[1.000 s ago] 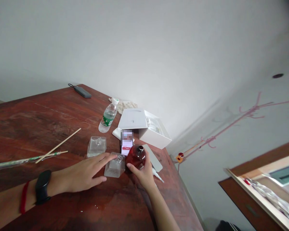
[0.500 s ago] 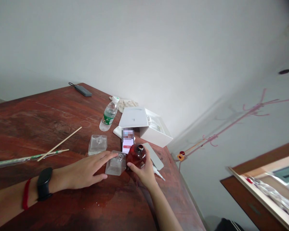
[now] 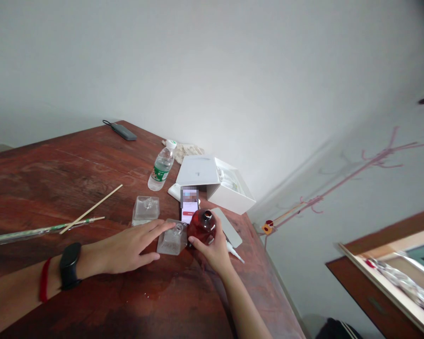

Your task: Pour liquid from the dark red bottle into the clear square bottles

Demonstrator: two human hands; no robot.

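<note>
My right hand (image 3: 214,245) is wrapped around a dark red-brown bottle (image 3: 201,227) with an uncapped mouth, upright at the table. To its left, my left hand (image 3: 134,247) is open, fingers extended, with fingertips at the top of a clear square block-like container (image 3: 171,239) that has a small round neck. Whether the fingers press on it I cannot tell. A second clear container (image 3: 146,210) of the same kind sits just behind that hand. Behind the bottle lies a phone (image 3: 190,209) with its screen lit. A white-tipped tube (image 3: 235,253) lies right of my right hand.
A water bottle (image 3: 161,167) with a green label stands behind the containers. An open white box (image 3: 229,188) is near the wall. Wooden chopsticks (image 3: 95,205) and a plastic sleeve (image 3: 24,238) lie left. A grey device (image 3: 123,131) sits at the far edge; wet spots mark the tabletop (image 3: 155,292).
The whole view has shifted slightly, so everything appears a little farther right. Both hands keep the same places relative to the bottle and the clear container.
</note>
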